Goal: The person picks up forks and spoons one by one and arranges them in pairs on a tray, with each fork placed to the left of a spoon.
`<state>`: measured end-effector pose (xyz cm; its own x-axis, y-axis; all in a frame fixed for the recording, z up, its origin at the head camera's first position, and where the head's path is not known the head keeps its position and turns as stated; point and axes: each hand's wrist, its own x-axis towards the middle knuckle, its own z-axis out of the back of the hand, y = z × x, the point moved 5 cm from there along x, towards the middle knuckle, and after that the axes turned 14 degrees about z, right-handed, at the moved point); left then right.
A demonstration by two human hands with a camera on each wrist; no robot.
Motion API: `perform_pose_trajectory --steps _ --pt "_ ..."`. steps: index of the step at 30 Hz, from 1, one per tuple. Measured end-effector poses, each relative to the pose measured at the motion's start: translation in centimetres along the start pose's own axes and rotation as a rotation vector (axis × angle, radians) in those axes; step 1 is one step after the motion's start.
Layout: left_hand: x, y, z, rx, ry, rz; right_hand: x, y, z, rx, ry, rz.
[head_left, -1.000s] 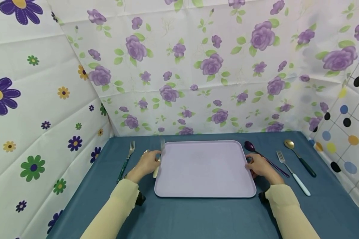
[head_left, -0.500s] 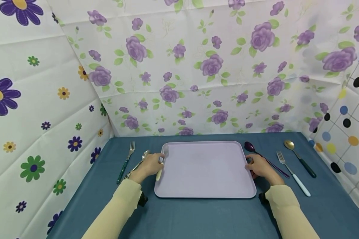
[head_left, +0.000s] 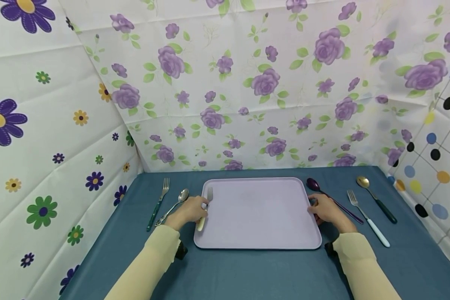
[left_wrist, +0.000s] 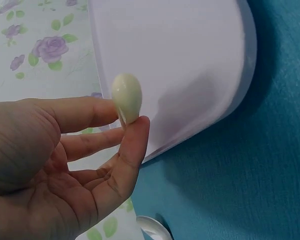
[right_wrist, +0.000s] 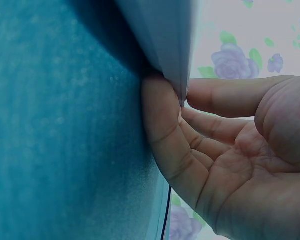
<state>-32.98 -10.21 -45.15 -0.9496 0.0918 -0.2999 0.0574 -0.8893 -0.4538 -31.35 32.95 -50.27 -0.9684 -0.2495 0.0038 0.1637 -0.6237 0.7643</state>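
My left hand point(head_left: 190, 210) pinches a fork with a cream handle point(head_left: 201, 224) between thumb and fingers. The fork overlaps the left side of the lilac tray point(head_left: 258, 212), its tines pointing to the back. In the left wrist view, the rounded end of the cream handle point(left_wrist: 127, 95) sticks up from the fingertips, and the tray's corner lies behind. At the tray's other side, my right hand point(head_left: 324, 208) grips the right rim. The right wrist view shows fingers under the rim point(right_wrist: 165, 45) and the thumb against its side.
Left of the tray lie a green-handled fork point(head_left: 159, 205) and a silver spoon point(head_left: 182, 196). On the right are a dark purple spoon point(head_left: 314, 186), a white-handled fork point(head_left: 376, 230) and a gold spoon with a green handle point(head_left: 385, 210). Floral cloth point(head_left: 243, 83) walls the back.
My left hand has moved right, taking the cream-handled fork from beside the tray to over its left edge. The silver spoon shows more fully now. My right hand stays at the rim.
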Motion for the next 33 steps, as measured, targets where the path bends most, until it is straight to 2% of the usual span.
perform_pose_trajectory --steps 9,17,33 --pt "0.0 -0.3 -0.5 0.032 0.008 0.010 0.0 -0.2 -0.1 -0.002 -0.001 0.002" --pt "0.2 -0.4 -1.2 -0.013 0.030 0.049 0.1 -0.3 -0.1 -0.005 -0.003 -0.012" --pt "0.2 -0.3 -1.7 -0.028 0.054 0.067 0.0 -0.1 -0.1 0.003 0.001 -0.015"
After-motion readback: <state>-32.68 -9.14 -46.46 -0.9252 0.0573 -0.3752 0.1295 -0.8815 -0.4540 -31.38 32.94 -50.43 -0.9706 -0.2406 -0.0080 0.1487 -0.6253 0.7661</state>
